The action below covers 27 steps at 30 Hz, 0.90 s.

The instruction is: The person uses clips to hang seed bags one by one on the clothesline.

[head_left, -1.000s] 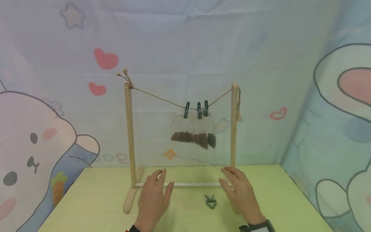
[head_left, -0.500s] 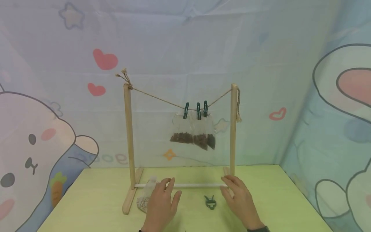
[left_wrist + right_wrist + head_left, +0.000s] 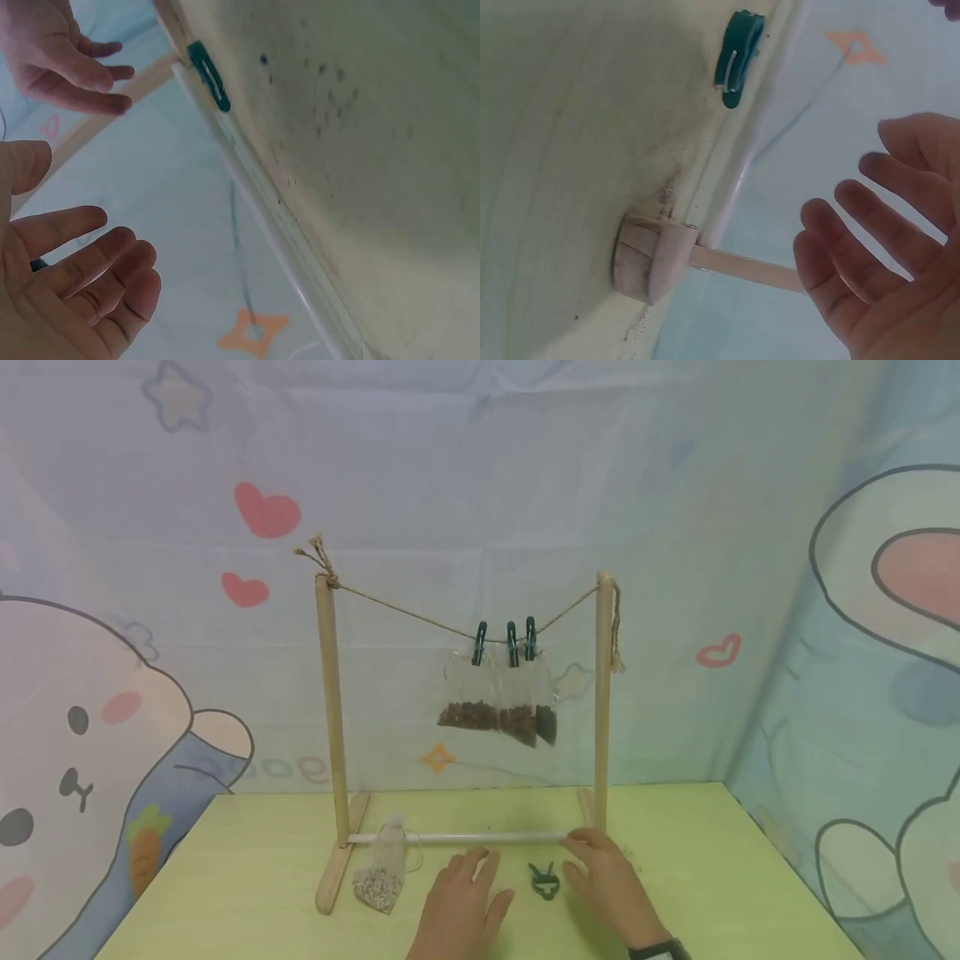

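My left hand (image 3: 459, 906) hovers over the front of the table with its fingers loosely bent and nothing in them. To the right, my right hand (image 3: 611, 889) is likewise relaxed and holds nothing. Between the two hands a dark green clip (image 3: 545, 881) lies on the table, nearest to the right fingertips; it shows in the right wrist view too as a green clip (image 3: 739, 58). Left of my left hand lies a small drawstring mesh bag (image 3: 380, 877) with pale, speckled contents. Three clear bags (image 3: 517, 706) of dark brown bits hang from a cord, each under a green clip.
A wooden frame with a left post (image 3: 332, 710) and a right post (image 3: 603, 710) stands on the yellow-green table (image 3: 247, 877). Sagging between the posts is the twine (image 3: 405, 610). A white rod (image 3: 465, 838) joins the feet. Behind hangs a printed cloth (image 3: 450, 468).
My left hand has moved right and toward me, uncovering the mesh bag on the table. My right hand has dropped slightly, closer to the loose clip.
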### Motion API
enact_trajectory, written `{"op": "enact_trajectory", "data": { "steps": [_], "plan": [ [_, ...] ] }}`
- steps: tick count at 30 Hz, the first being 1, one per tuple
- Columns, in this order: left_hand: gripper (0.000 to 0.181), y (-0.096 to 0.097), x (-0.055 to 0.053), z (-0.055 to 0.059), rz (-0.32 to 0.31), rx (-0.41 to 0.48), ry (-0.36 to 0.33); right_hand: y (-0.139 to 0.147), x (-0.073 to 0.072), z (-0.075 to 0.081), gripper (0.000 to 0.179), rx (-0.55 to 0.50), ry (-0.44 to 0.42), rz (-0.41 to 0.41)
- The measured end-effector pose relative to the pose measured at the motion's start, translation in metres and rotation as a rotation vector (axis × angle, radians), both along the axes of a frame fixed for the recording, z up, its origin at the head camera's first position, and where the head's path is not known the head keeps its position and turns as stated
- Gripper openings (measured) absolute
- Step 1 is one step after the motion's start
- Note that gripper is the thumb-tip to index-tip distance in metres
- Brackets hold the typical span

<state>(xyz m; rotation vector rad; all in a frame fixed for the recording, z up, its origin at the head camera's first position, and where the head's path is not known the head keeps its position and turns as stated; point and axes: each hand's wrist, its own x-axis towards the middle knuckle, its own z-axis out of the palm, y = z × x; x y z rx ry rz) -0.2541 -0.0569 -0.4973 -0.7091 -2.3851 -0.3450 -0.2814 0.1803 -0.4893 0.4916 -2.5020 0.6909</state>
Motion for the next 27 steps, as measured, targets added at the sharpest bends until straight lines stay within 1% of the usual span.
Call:
{"op": "enact_trajectory", "data": {
  "steps": [4, 9, 13, 16, 18, 21, 24, 27],
  "plan": [
    [0.045, 0.009, 0.002, -0.008, 0.012, -0.096, 0.024, 0.000, -0.004, -0.008, 0.023, 0.044, -0.098, 0.048],
    [0.045, 0.017, 0.005, -0.013, 0.013, -0.177, 0.023, 0.001, -0.009, -0.017, 0.016, 0.122, -0.172, 0.105],
    [0.045, 0.020, 0.007, -0.015, -0.008, -0.191, 0.020, 0.002, -0.008, -0.021, 0.013, 0.144, -0.218, 0.146],
    [0.043, 0.021, 0.007, -0.014, -0.022, -0.190, 0.035, 0.003, -0.005, -0.021, 0.012, 0.144, -0.240, 0.165],
    [0.043, 0.022, 0.007, -0.014, -0.029, -0.194, 0.038, 0.003, -0.004, -0.019, 0.009, 0.145, -0.255, 0.167],
    [0.042, 0.022, 0.008, -0.013, -0.035, -0.201, 0.020, 0.003, -0.003, -0.017, 0.003, 0.153, -0.284, 0.153],
    [0.041, 0.021, 0.009, -0.012, -0.035, -0.205, -0.009, 0.003, -0.003, -0.016, 0.013, 0.136, -0.330, 0.135],
    [0.042, 0.020, 0.010, -0.010, -0.025, -0.207, -0.037, 0.004, -0.003, -0.017, 0.020, 0.109, -0.360, 0.139]
  ]
}}
